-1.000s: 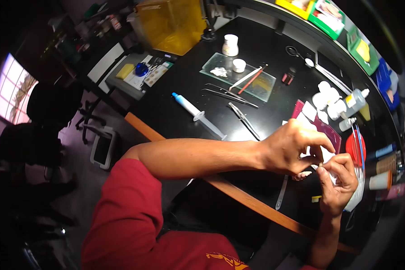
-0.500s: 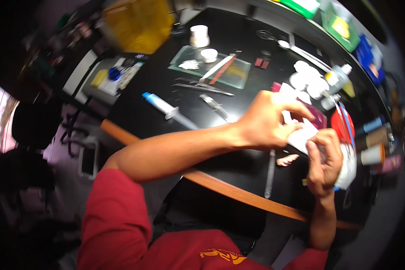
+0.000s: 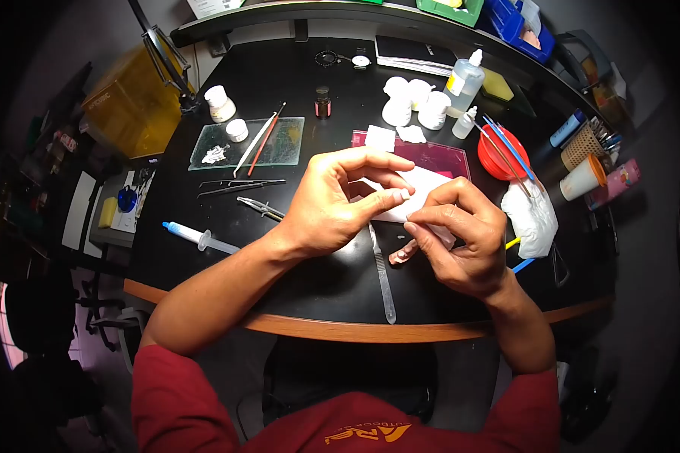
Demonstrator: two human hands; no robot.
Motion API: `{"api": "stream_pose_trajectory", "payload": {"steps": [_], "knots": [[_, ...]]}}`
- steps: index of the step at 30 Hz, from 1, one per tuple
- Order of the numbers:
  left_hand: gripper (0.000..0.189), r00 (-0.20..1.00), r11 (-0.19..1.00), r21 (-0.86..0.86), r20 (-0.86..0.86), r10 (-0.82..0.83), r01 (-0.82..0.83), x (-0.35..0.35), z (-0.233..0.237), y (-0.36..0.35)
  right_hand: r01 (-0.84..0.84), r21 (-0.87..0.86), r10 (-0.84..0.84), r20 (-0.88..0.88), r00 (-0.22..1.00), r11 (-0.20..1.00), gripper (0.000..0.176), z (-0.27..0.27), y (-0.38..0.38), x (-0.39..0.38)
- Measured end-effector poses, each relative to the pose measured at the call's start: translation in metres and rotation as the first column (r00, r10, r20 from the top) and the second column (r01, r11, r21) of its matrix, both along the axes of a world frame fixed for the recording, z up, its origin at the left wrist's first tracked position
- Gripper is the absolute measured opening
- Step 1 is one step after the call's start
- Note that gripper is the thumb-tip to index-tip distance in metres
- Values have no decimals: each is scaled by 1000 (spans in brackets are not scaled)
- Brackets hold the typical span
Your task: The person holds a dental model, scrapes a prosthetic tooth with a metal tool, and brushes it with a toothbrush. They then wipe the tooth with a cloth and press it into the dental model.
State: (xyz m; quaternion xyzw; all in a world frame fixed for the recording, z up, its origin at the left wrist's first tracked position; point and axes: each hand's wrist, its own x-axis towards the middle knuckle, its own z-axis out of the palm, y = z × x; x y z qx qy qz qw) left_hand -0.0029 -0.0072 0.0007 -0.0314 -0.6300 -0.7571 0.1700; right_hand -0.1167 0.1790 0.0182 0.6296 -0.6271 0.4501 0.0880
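My left hand (image 3: 340, 198) is raised over the black bench, thumb and fingertips pinched on something small and pale that I cannot make out. Close to its right, my right hand (image 3: 465, 238) has thumb and index finger pressed together; anything between them is too small to name. Beneath both hands are a white sheet (image 3: 419, 192) and a dark red tray (image 3: 442, 157). A pinkish dental-like piece (image 3: 403, 254) lies just left of my right hand. Below my left fingers, a metal scalpel handle (image 3: 384, 283) points toward the bench's front edge.
Left stands a glass slab (image 3: 283, 143) with a white jar and two slim tools. Tweezers (image 3: 242, 184) and a blue-tipped syringe (image 3: 202, 238) lie nearby. At right are a red bowl (image 3: 499, 155), white cloth (image 3: 533, 219) and cups; behind, a clear bottle (image 3: 464, 84).
The view has swung and levelled, shifting the bench items in the frame. My left fingertips have closed from a wider curl, and both hands appear lower over the bench, still near each other.
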Motion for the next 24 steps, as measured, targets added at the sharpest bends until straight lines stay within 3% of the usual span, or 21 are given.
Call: {"api": "stream_pose_trajectory", "payload": {"steps": [5,17,24], "knots": [[32,1000,997,-73,4,6,-6,1,1,2,19,-36,-20,-12,1000,999,19,2,2,0],[33,1000,997,-71,11,-13,13,2,2,3,27,-54,-28,-8,1000,998,17,3,1,3],[25,1000,988,-151,0,6,-6,3,1,6,45,-75,-47,-26,999,996,15,7,2,2]]}}
